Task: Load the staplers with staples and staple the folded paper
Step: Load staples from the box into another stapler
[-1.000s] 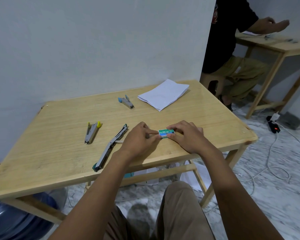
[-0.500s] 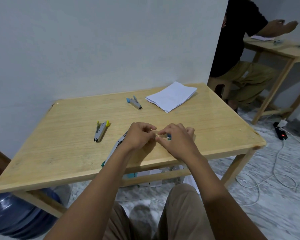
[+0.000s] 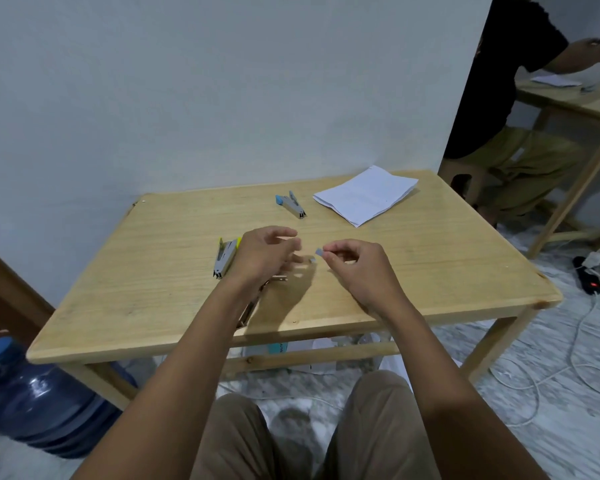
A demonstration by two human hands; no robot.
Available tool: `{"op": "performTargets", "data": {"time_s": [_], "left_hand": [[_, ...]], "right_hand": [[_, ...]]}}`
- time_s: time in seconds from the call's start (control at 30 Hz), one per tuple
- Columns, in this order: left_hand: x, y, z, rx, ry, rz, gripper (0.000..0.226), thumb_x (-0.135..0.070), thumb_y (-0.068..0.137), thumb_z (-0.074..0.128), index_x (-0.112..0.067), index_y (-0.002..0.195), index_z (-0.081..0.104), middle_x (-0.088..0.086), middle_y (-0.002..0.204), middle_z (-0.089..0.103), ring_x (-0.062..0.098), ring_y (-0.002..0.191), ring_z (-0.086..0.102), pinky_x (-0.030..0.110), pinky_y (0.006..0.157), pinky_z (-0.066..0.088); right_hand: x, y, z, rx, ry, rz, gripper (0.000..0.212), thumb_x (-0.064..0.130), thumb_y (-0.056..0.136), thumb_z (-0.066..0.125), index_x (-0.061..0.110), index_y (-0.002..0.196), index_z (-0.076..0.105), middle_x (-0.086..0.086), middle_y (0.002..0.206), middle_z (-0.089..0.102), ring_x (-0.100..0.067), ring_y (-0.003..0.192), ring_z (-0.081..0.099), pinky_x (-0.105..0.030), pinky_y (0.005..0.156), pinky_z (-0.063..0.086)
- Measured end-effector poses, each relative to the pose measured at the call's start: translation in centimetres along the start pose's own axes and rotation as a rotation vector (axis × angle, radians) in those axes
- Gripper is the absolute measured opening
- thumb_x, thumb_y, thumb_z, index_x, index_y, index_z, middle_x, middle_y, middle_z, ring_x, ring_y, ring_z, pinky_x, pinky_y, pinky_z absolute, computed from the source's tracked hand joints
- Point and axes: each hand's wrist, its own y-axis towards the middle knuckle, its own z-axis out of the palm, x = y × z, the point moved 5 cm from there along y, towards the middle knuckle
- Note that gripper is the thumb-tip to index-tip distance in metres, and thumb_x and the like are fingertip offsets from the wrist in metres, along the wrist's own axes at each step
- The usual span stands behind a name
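Staples (image 3: 318,251) pinched in right hand (image 3: 357,268); left hand (image 3: 267,254) loose, empty. Opened stapler (image 3: 250,310) lies under left forearm, seemingly unloaded. Folded paper (image 3: 366,195) at one o'clock, apparently unstapled.

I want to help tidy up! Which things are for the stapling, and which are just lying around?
For the job: blue stapler, yellow stapler, open stapler, paper, grey bit in right hand, maybe staples.
Just lying about: water bottle, power strip, cable.

Soft even light, hands blurred, wide-angle warp
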Motion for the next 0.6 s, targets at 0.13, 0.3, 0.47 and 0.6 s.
{"op": "performTargets", "data": {"time_s": [0.13, 0.3, 0.47, 0.6], "left_hand": [[1.0, 0.2, -2.9, -0.192, 0.708, 0.133, 0.034, -0.041, 0.088, 0.067, -0.018, 0.113, 0.069, 0.001, 0.097, 0.067, 0.016, 0.087, 0.065, 0.029, 0.076, 0.053], [2.9, 0.7, -2.5, -0.125, 0.924, 0.012, 0.037, -0.049, 0.086, 0.065, -0.013, 0.086, 0.071, -0.001, 0.081, 0.069, 0.018, 0.083, 0.067, 0.029, 0.066, 0.05], [3.0, 2.0, -2.7, -0.09, 0.851, -0.04, 0.036, -0.039, 0.083, 0.072, -0.004, 0.081, 0.078, 0.012, 0.068, 0.07, 0.02, 0.06, 0.059, 0.032, 0.06, 0.052], [2.8, 1.6, -3.1, -0.04, 0.694, -0.007, 0.032, -0.031, 0.09, 0.067, -0.003, 0.079, 0.078, 0.01, 0.063, 0.064, 0.016, 0.051, 0.049, 0.025, 0.053, 0.041]], "right_hand": [[-0.2, -0.1, 0.8, 0.023, 0.048, 0.033, 0.011, 0.022, 0.09, 0.071, 0.022, 0.1, 0.075, 0.01, 0.088, 0.072, -0.006, 0.084, 0.066, -0.017, 0.068, 0.052], [0.0, -0.4, 2.6, 0.087, -0.03, 0.027, 0.014, 0.021, 0.093, 0.066, 0.026, 0.104, 0.073, 0.013, 0.093, 0.071, -0.003, 0.089, 0.066, -0.018, 0.076, 0.057], [0.2, -0.7, 3.4, 0.118, -0.072, 0.005, 0.015, 0.019, 0.095, 0.063, 0.026, 0.104, 0.072, 0.014, 0.098, 0.069, 0.0, 0.091, 0.063, -0.008, 0.071, 0.049], [0.5, -0.7, 3.5, 0.128, -0.065, -0.005, 0.014, 0.021, 0.096, 0.062, 0.028, 0.103, 0.072, 0.015, 0.102, 0.069, 0.002, 0.093, 0.062, -0.008, 0.072, 0.046]]}}
